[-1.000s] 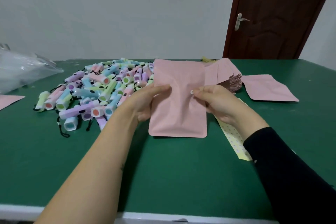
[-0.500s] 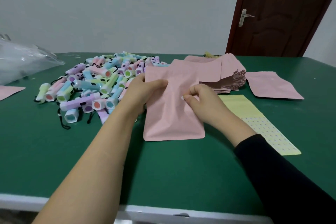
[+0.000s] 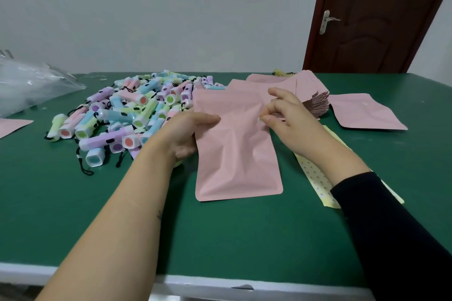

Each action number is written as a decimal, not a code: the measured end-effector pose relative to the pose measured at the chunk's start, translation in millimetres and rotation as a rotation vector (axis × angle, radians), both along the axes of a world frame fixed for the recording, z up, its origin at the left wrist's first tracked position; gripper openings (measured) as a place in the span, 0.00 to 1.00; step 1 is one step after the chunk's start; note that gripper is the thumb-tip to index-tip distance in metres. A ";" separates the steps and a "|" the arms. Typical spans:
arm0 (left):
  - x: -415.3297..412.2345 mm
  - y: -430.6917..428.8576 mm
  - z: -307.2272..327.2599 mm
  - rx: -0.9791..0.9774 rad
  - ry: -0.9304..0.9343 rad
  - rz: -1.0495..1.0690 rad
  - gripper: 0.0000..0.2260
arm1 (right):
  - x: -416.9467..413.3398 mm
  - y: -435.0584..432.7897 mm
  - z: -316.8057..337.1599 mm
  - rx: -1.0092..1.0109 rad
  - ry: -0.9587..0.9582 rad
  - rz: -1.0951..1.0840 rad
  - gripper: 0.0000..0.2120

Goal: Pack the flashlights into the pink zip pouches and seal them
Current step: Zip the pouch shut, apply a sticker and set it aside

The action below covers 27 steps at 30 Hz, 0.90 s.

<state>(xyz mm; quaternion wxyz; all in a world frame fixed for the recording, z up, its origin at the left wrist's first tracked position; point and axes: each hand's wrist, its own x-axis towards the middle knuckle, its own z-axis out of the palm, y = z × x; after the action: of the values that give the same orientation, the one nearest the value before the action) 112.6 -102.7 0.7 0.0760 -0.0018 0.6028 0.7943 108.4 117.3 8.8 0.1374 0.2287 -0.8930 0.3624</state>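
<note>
Pouch (image 3: 234,154) sits between the two hands, its lower end resting on the green counter (image 3: 244,239) and its upper part lifted and creased. On its left edge the left hand (image 3: 188,134) grips it, thumb on top and fingers curled underneath. At its upper right edge the right hand (image 3: 291,124) pinches it between thumb and forefinger, the other fingers curled; a small pale speck shows at the fingertips, too small to tell what it is. Pastel flashlights (image 3: 127,110) with black cords lie heaped just beyond and left of the left hand. Just behind the right hand is a stack (image 3: 315,102) of more pink pouches, with a loose pouch (image 3: 367,112) lying flat further right. Under the right forearm lies a yellow dotted sheet (image 3: 315,178). Well left of the left hand is a clear bag (image 3: 31,85)
</note>
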 end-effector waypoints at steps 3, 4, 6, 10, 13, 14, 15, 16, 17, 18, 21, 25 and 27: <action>0.6 0.2 -0.2 0.040 -0.024 -0.020 0.09 | 0.4 -2.5 -0.6 0.085 0.055 -0.007 0.06; 1.0 0.5 -0.3 0.043 -0.026 -0.022 0.09 | 0.5 -3.5 -0.8 0.110 0.074 -0.012 0.06; 1.4 0.8 -0.7 0.030 -0.022 -0.024 0.09 | 0.9 -5.5 -1.5 0.160 0.119 -0.025 0.05; 3.0 2.5 -0.9 0.008 -0.016 -0.035 0.09 | 1.0 -7.5 -2.2 0.216 0.194 -0.048 0.05; 4.2 4.5 -0.1 0.022 0.000 -0.067 0.09 | 0.7 -7.7 -3.4 0.225 0.219 -0.057 0.06; 4.6 4.9 0.3 0.032 0.005 -0.081 0.10 | 0.2 -7.7 -4.0 0.221 0.223 -0.061 0.06; 5.0 5.2 0.9 0.043 0.007 -0.097 0.12 | 0.0 -7.9 -4.7 0.221 0.222 -0.067 0.06; 5.3 5.5 1.3 0.051 0.008 -0.110 0.14 | 0.1 -7.9 -5.1 0.220 0.222 -0.073 0.06; 5.4 5.4 1.6 0.055 0.011 -0.120 0.16 | 0.1 -8.1 -5.5 0.219 0.223 -0.076 0.06; 5.6 5.6 1.5 0.056 0.013 -0.124 0.16 | -0.1 -8.1 -5.6 0.216 0.225 -0.079 0.06; 5.5 5.3 1.3 0.061 0.011 -0.126 0.17 | 0.7 -8.5 -6.5 0.197 0.226 -0.087 0.06; 5.3 4.8 0.7 0.057 0.012 -0.124 0.18 | 1.5 -12.4 -9.8 0.018 0.237 -0.107 0.11; 4.6 4.6 0.3 0.058 0.016 -0.119 0.15 | 1.4 -15.8 -10.1 -0.304 0.037 -0.166 0.18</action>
<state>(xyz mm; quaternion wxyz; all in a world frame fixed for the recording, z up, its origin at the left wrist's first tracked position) 117.2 -98.1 1.0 0.1183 0.0427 0.5791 0.8055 109.7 101.4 -1.3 0.2161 0.1373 -0.8411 0.4764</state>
